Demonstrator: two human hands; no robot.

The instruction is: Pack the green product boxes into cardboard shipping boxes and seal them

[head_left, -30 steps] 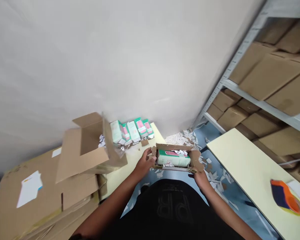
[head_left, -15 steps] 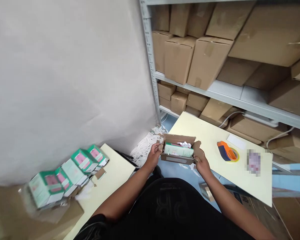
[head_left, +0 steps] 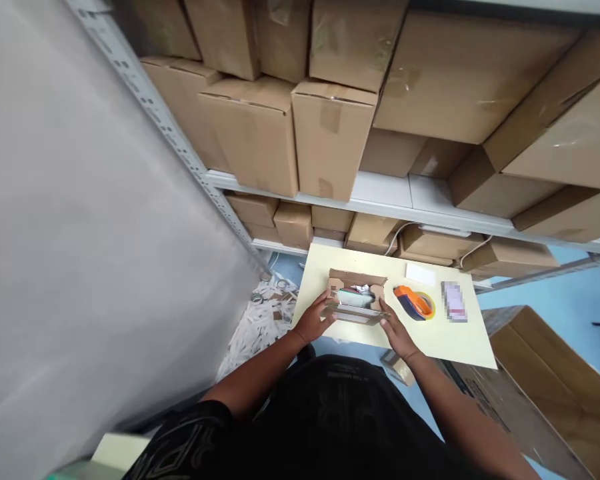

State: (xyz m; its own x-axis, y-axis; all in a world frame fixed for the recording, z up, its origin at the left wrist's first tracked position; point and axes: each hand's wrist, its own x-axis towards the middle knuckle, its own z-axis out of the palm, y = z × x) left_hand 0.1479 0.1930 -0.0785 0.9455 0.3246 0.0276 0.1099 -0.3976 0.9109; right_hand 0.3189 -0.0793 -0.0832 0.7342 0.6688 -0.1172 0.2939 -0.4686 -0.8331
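A grey wall [head_left: 80,233] meets metal shelving [head_left: 380,193] stacked with cardboard boxes [head_left: 330,133], above a blue floor [head_left: 580,313]

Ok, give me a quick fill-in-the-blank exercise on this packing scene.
1. The left hand and right hand hold a small open cardboard box on the pale ____ tabletop.
2. Inside the box lies a ____ and white carton.
3. An orange and blue tape dispenser lies to the box's ____.
Missing words: yellow; green; right.
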